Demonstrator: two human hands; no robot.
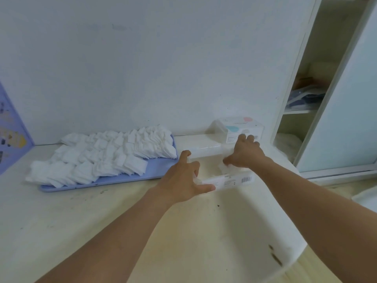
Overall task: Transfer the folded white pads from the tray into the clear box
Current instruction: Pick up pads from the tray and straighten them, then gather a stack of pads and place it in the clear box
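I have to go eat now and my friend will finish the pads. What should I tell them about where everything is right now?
Left hand: grips the near left corner of the clear box, holding it steady.
Right hand: down inside the box, fingers on a white pad; I cannot tell whether it pinches it.
Tray: blue, to the left of the box, with most of the folded pads still piled on it.
Done: at least a pad or so is in the box.
Left: nearly the whole pile. A second, closed box stands behind by the wall.
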